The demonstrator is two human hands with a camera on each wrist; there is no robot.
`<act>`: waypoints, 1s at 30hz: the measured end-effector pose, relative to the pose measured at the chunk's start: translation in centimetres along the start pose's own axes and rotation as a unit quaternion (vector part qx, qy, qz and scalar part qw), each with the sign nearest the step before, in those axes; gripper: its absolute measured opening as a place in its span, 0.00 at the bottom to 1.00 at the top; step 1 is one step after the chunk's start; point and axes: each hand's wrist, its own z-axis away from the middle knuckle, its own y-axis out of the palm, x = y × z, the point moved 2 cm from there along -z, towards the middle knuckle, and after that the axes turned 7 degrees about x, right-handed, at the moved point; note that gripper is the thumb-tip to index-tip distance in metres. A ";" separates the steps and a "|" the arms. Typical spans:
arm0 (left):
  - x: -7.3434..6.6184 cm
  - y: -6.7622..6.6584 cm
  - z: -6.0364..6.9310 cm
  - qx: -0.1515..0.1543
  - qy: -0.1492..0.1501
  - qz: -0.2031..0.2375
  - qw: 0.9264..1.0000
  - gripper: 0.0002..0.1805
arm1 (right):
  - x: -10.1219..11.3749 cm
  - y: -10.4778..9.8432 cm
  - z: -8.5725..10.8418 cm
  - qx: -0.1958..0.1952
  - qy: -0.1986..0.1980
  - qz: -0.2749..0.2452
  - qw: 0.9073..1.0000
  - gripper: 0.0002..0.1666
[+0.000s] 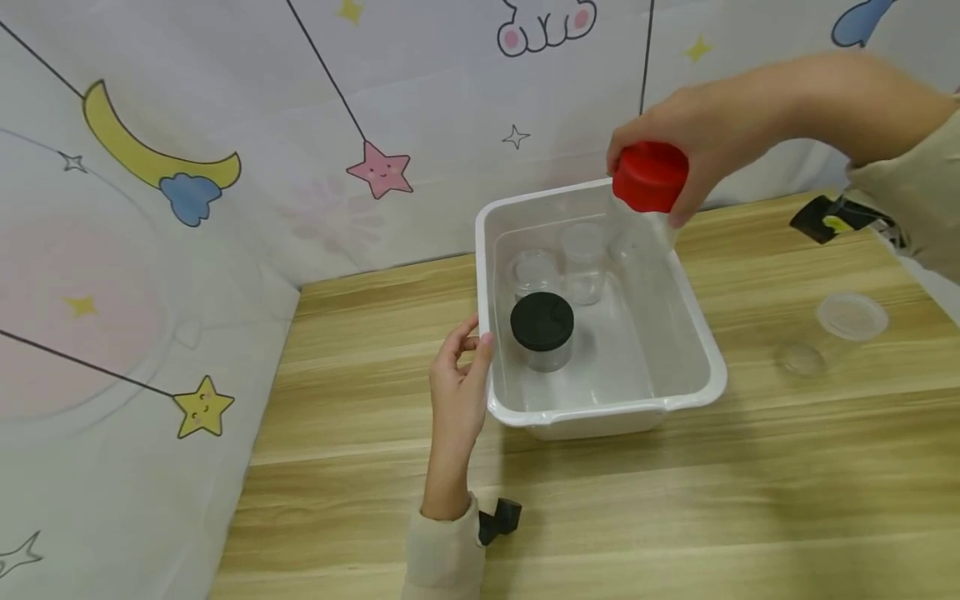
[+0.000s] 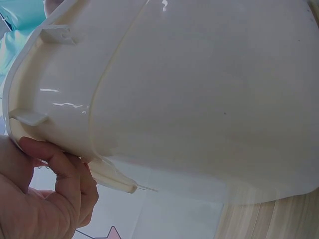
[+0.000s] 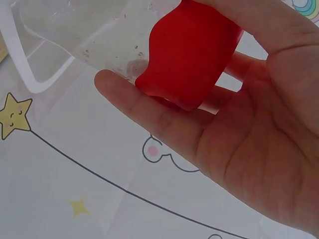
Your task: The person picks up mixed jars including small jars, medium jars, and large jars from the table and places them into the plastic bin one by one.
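Note:
A white plastic tub (image 1: 686, 321) stands on the table, its far end close to the patterned sheet. My left hand (image 1: 459, 383) grips the tub's left rim, and the left wrist view shows its fingers (image 2: 60, 164) curled at the rim. Over the far right corner, my right hand (image 1: 708, 125) holds a clear jar by its red lid (image 1: 649, 177). That jar's transparent body hangs downward, partly inside the tub; its base is hard to make out. Inside the tub are a black-lidded jar (image 1: 542, 323) and two clear jars, one shorter (image 1: 534, 271) and one taller (image 1: 583, 246).
To the right of the tub, a clear jar with a translucent lid (image 1: 852, 317) is on the wooden table (image 1: 360, 417). A white sheet printed with stars and a moon (image 1: 442, 100) hangs behind the table and along its left side.

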 end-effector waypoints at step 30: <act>0.0 0.2 0.0 0.007 -0.007 -0.004 1.000 0.21 | 1.3 1.4 -1.8 0.028 -0.023 -0.031 0.999 0.44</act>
